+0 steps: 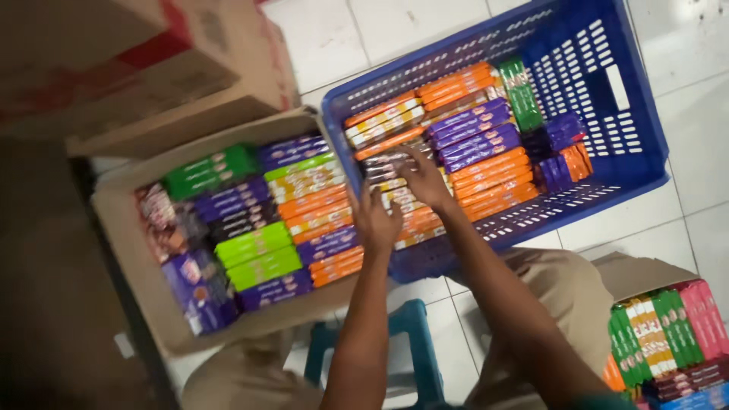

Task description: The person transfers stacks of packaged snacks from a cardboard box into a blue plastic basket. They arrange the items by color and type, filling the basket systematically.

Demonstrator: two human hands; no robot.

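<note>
Two hands sorting flat snack packets in a blue plastic crate.

The left hand rests at the crate's near wall with its fingers curled down onto the orange and white packets there, though whether they actually pinch one I cannot tell. The right hand lies just beyond it, fingers spread flat and pressing on the packets in the blue crate; its fingertips touch the dark-wrapped packets. Beyond those fingertips stand rows of purple packets and orange packets. To the left of the left fingers, an open cardboard box holds green, purple and orange packets. Beneath the wrists sits a teal stool.
</note>
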